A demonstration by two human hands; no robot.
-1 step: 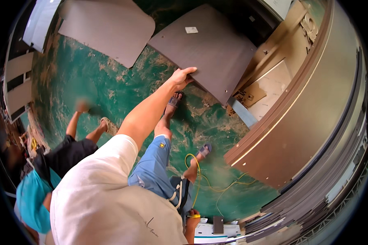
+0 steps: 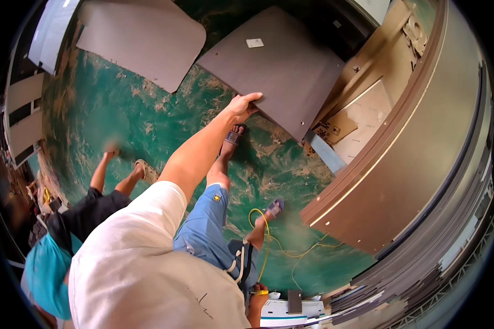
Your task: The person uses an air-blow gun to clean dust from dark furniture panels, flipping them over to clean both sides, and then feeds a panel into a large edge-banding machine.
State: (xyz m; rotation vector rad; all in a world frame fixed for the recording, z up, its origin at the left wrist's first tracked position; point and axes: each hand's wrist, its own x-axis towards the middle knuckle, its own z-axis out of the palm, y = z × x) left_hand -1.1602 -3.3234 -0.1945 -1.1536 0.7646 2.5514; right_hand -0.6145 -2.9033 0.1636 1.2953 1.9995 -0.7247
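Observation:
My left hand [image 2: 241, 107] grips the near edge of a dark grey-brown panel [image 2: 280, 71], its thumb on top and its fingers under the edge. The panel has small holes near its corners and a white label [image 2: 254, 43] on its face. Low in the view, beside my shorts, my right hand [image 2: 258, 299] is closed on a small yellow object [image 2: 259, 292], partly hidden by the fingers. A thin yellow hose or cord [image 2: 267, 241] runs from near that hand, loops by my foot and trails over the floor.
A lighter panel [image 2: 142, 38] lies at the upper left. Stacked brown boards [image 2: 400, 181] curve along the right, with cardboard scraps [image 2: 337, 126] beside them. A person in a teal top [image 2: 49, 274] is at my left. The green floor [image 2: 104, 82] is dusty.
The person in teal has shifted slightly downward in the view. Both of my hands keep their hold, and the panel stays nearly where it was.

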